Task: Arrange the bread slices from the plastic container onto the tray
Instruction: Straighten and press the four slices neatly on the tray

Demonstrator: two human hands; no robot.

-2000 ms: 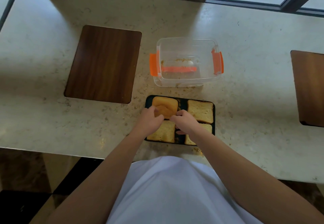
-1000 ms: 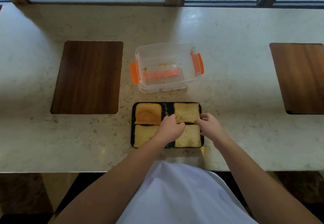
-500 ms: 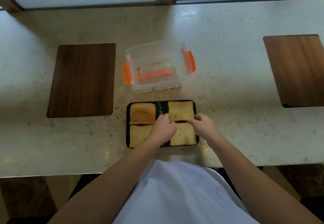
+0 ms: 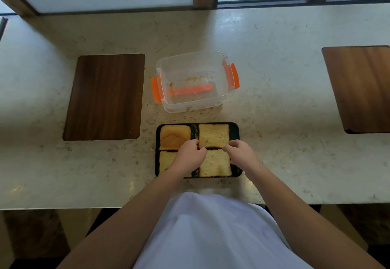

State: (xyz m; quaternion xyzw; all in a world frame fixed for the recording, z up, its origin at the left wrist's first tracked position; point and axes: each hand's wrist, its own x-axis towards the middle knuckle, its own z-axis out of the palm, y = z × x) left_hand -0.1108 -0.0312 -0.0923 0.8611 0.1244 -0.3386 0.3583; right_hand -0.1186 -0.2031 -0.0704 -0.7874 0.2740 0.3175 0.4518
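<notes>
Nearly done: four slices [image 4: 213,135] fill the tray [image 4: 236,130]; box [image 4: 195,81] beyond holds only crumbs. Left hand [image 4: 190,157] and right hand [image 4: 240,150] pinch the far-right slice's near edge, nudging it square.

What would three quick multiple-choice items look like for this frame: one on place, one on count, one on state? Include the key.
1. Where is the clear plastic container with orange clips relative to the black rectangular tray?
A. on its far side
B. on its left
C. stacked on it

2. How many bread slices are on the tray?
A. two
B. four
C. six

3. What is in the container?
A. a stack of slices
B. one slice
C. crumbs only, no slices

Key: 1 A, it sits between the tray and the window. 2 B, two rows of two, with the left hand and right hand over the middle. 3 C, its see-through bottom shows only crumbs.
</notes>
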